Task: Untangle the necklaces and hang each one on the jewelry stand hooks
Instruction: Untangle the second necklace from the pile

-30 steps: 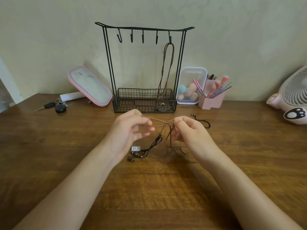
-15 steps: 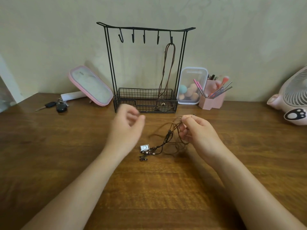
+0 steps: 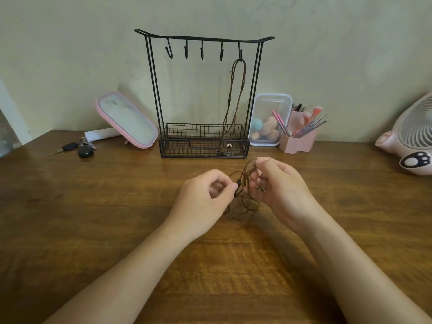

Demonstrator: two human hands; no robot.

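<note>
A tangle of brown and black cord necklaces (image 3: pixel 244 183) hangs between my hands just above the wooden table. My left hand (image 3: pixel 205 195) pinches the tangle at a small dark bead. My right hand (image 3: pixel 278 183) grips a bunch of brown cords, which loop out over its fingers. Behind them the black wire jewelry stand (image 3: pixel 203 40) stands against the wall with several hooks. One brown cord necklace (image 3: pixel 236 94) hangs from the rightmost hook, its pendant down in the stand's basket. The other hooks are bare.
A pink-rimmed mirror (image 3: pixel 126 120) leans at the left of the stand, with car keys (image 3: pixel 79 148) beside it. To the right stand a clear box of makeup sponges (image 3: pixel 268 120) and a pink brush holder (image 3: pixel 299 134). A pink fan (image 3: pixel 411 141) sits at the far right.
My left hand let go of the cord, swung up, then came back to pinch the tangle at the bead. The bundle, with its silver pendant, is lifted off the table.
</note>
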